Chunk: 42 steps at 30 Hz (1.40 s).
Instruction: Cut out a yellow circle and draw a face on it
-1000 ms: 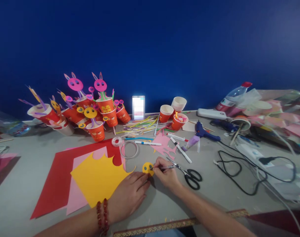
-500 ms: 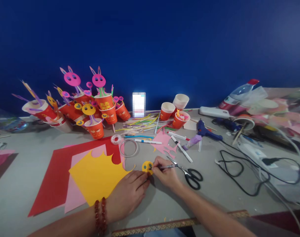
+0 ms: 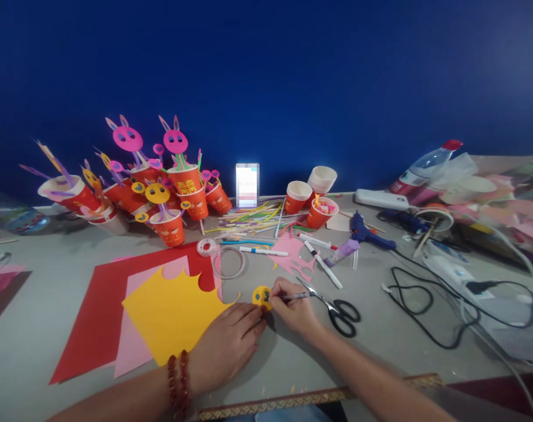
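A small yellow paper disc (image 3: 260,295) with dark eye-like spots lies flat on the grey table. My right hand (image 3: 295,308) is closed round a dark pen (image 3: 299,296), its tip over the disc's right part. Palm down, my left hand (image 3: 231,337) rests with fingertips at the disc's lower edge and its fingers lying flat. Under and beyond this hand is a yellow sheet (image 3: 174,310) with a scalloped edge, on top of pink (image 3: 132,346) and red (image 3: 86,328) sheets. Black-handled scissors (image 3: 341,313) lie open right of my right hand.
Red paper cups (image 3: 167,228) with paper faces stand at the back left. Straws (image 3: 253,220), a lit phone (image 3: 247,184) and more cups (image 3: 298,196) are behind the tape roll (image 3: 228,262) and markers (image 3: 263,251). A glue gun (image 3: 367,234) and cables (image 3: 424,328) lie right.
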Motion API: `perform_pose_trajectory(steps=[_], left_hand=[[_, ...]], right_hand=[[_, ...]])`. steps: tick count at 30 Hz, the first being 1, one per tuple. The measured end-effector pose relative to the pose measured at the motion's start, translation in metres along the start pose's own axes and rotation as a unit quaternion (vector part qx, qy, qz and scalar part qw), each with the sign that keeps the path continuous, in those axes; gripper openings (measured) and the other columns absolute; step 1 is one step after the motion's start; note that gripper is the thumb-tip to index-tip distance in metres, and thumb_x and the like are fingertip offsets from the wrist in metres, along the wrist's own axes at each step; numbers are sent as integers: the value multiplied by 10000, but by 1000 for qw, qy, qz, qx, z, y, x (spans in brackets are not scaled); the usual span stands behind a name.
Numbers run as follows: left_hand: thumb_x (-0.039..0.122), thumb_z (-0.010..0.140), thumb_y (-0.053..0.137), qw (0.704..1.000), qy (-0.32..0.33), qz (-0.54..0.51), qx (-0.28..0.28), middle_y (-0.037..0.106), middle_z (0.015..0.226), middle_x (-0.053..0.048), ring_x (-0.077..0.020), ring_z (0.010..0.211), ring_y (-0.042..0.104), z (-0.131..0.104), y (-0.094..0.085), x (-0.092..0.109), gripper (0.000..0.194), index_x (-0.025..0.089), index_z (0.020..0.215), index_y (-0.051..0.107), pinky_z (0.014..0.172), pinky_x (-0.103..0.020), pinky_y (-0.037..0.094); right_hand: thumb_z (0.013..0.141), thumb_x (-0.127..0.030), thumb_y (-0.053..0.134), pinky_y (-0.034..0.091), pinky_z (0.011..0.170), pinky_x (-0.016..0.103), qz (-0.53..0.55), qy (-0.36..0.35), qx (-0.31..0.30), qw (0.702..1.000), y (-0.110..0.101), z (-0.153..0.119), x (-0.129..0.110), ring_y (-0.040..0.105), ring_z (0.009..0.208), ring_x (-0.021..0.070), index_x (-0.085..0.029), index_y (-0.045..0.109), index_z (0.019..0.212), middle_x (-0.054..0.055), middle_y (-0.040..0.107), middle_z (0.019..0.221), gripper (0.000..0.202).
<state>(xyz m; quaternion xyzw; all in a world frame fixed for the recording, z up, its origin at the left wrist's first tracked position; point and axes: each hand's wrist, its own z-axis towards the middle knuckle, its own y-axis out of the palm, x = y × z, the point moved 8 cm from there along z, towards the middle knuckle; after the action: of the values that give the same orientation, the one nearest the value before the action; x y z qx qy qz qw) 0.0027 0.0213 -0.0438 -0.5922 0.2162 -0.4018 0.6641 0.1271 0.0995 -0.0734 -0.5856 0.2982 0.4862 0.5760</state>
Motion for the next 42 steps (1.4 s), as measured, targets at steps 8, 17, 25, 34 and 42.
perform_pose_trajectory(steps=[8,17,25,34,42], left_hand=[[232,940,528,1000,3,1,-8,588,1330,-97,-250,1261,492,-1,3,0,361,135,1288,533,1091,-416,402],[221,939,527,1000,1,-3,-4,599,1315,-104,-247,1259,500,0,1,1,352,143,1282,537,1076,-419,418],[218,947,504,1000,2,6,-17,598,1314,-102,-268,1241,513,1,1,0,335,127,1266,552,1075,-422,420],[216,949,503,1000,4,-2,-1,604,1307,-103,-254,1245,513,1,0,1,332,140,1270,546,1067,-424,428],[222,941,522,1000,-1,-6,-15,600,1316,-101,-264,1241,513,1,0,1,331,130,1257,556,1068,-428,431]], right_hand=[[737,-132,507,336,525,243,-1,-2,-8,1000,1,0,-1,433,539,124,-217,483,618,-47,482,577,148],[736,-146,504,332,522,241,-1,0,1,1000,-1,1,0,429,534,124,-219,474,621,-50,472,568,140],[735,-159,507,319,513,242,0,4,8,1000,-1,1,1,412,521,121,-220,465,615,-52,455,559,140],[742,-132,501,317,528,245,-15,-4,-3,1000,0,0,2,421,537,121,-217,472,630,-48,470,574,144],[739,-150,495,311,524,242,2,-10,-3,1000,-1,1,-3,416,534,117,-212,466,605,-48,462,571,151]])
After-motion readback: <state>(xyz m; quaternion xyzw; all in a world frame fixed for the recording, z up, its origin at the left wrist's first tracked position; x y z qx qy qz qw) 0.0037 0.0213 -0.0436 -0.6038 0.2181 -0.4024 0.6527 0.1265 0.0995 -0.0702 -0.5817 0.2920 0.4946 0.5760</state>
